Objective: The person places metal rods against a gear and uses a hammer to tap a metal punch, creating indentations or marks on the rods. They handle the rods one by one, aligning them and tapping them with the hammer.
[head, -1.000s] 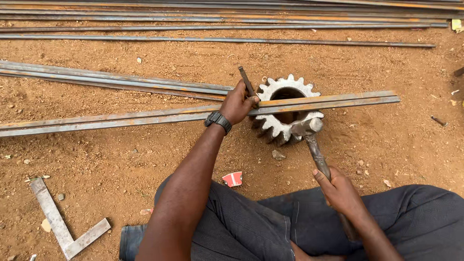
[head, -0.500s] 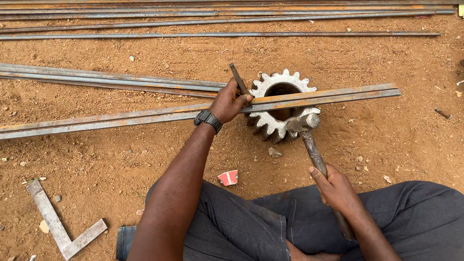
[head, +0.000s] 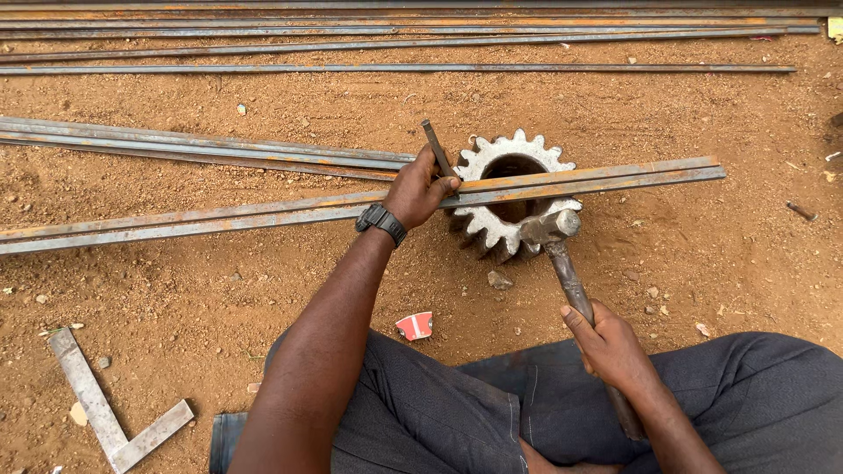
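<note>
Chisel [head: 436, 147]: left hand [head: 420, 186] fingers pinch it upright on the angle bar [head: 580, 179].
Gear [head: 514, 195]: anvil under bar.
Hammer [head: 562, 254]: right hand [head: 610, 344] fingers wrapped around handle, head low.

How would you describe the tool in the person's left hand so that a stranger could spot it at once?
Start at the big toothed gear on the dirt. A long flat bar lies across it, and the left hand sets a short dark chisel there. Unlike the hammer, it is slim and headless.
</note>
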